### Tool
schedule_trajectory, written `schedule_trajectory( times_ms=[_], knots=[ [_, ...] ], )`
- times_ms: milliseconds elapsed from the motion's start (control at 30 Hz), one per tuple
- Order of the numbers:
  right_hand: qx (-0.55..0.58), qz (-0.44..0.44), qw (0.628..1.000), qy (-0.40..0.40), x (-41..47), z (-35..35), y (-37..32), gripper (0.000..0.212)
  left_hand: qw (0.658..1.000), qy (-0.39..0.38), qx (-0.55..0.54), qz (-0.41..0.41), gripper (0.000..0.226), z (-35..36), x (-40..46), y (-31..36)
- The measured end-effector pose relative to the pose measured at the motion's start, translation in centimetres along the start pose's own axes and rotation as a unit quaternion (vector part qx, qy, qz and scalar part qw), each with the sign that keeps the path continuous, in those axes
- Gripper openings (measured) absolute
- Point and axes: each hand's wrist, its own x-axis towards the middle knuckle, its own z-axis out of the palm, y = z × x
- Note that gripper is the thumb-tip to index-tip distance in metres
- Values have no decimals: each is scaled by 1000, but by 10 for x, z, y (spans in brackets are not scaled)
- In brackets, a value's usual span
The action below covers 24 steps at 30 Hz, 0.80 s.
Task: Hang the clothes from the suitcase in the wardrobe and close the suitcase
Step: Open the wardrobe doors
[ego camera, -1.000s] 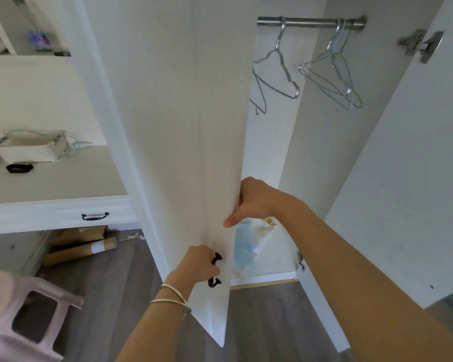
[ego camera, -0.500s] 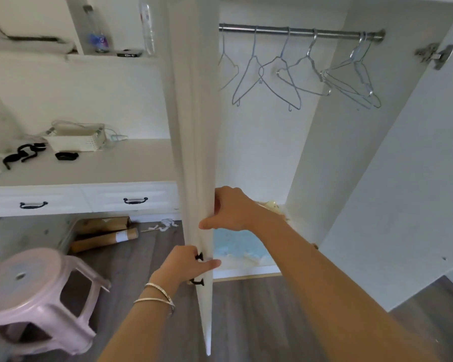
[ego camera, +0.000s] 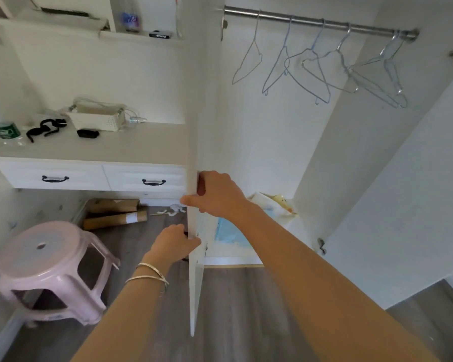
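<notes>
- a green-labelled bottle is standing at the far left of the desk; its writing is too blurred to read.
- the wardrobe door is showing edge-on at centre.
- the right hand is gripping that edge, fingers curled around it.
- the left hand is sitting lower down, apparently closed on the door's dark handle, mostly hidden.
- wire hangers are hanging bare from the rail, far right of both hands.
- a pink stool is standing near left.

Wardrobe open; hangers probably crowd rail.
</notes>
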Motion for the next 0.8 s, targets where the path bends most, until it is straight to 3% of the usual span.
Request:
schedule_trajectory(
  times_ms=[167, 267, 400, 500, 600, 667, 800],
  knots=[
    [20, -10, 1000, -20, -4, -3, -1, 38, 999, -11, 18, -30, 47, -5, 1, -3],
    [69, -2, 997, -39, -12, -10, 13, 35, 986, -109, 98, -83, 59, 2, -4, 5],
    [89, 28, 994, -50, -34, -21, 45, 33, 936, -258, 218, -96, 61, 19, -21, 19],
    [99, 68, 992, -42, -61, -33, 82, 25, 931, -306, 189, -64, 55, 36, -29, 53],
    [109, 145, 983, -20, -110, -46, 136, 19, 956, -258, 142, 2, 26, 74, -31, 106],
    [106, 205, 973, -4, -148, -54, 174, 17, 961, -223, 142, 80, 23, 105, -37, 139],
    [129, 353, 926, 44, -265, -67, 265, 19, 939, -253, 133, 193, 24, 191, -90, 212]
  ],
)
